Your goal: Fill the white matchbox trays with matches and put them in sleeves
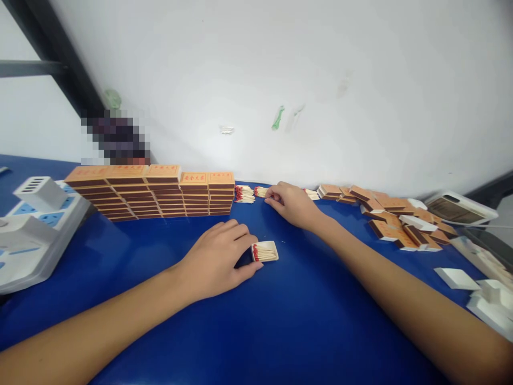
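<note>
My left hand (218, 259) rests on the blue table (280, 321) with thumb and fingers pinching a small white matchbox tray (265, 251) partly filled with red-tipped matches. My right hand (290, 203) reaches to the far edge by the wall, fingers curled down onto a loose pile of matches (245, 193); whether it holds any is hidden.
A wall of stacked orange matchboxes (152, 195) lines the back left. Loose orange matchbox sleeves (393, 216) lie scattered at the back right, with white empty trays (457, 278) near the right edge. A white power strip (36, 224) sits at the left.
</note>
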A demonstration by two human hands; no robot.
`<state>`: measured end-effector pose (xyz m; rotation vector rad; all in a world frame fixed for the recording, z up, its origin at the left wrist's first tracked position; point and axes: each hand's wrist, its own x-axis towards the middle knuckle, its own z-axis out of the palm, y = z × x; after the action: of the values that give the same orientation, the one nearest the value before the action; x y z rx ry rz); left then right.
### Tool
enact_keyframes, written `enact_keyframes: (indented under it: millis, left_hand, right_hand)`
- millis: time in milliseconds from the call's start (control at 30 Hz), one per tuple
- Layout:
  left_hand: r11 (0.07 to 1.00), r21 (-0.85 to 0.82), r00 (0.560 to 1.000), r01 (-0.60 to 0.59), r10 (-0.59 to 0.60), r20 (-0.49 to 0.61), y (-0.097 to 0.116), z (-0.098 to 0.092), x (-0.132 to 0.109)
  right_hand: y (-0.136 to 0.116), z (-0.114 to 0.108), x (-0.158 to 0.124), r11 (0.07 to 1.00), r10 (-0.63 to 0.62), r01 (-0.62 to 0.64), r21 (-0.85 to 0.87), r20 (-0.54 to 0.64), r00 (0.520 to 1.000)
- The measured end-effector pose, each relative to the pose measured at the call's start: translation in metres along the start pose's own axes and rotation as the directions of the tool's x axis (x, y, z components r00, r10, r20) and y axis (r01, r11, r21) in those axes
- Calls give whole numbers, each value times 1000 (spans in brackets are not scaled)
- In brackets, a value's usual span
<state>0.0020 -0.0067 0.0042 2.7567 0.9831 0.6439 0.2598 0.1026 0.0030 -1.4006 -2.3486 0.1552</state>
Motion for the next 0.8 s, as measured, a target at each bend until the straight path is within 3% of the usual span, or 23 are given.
enact_keyframes:
  millis: [167,433,633,800]
  left_hand:
    - [1000,-5,1000,-4,4,10,1,2,-1]
    - [1000,-8,1000,3,-3,18,2,0,0]
    - [1000,3,1000,-15,15,18,1,1,-2]
    - [1000,-3,1000,-19,19,21,2,0,-2]
  right_hand:
    - [-1,1,2,1000,8,-8,-11,-2,1000]
    - [-4,-5,6,999,20,-17,-27,92,996]
    - [-16,-29,-34,999,38,-39,6,204,978]
    - [-20,-44,-71,986,138,-156,58,236,962]
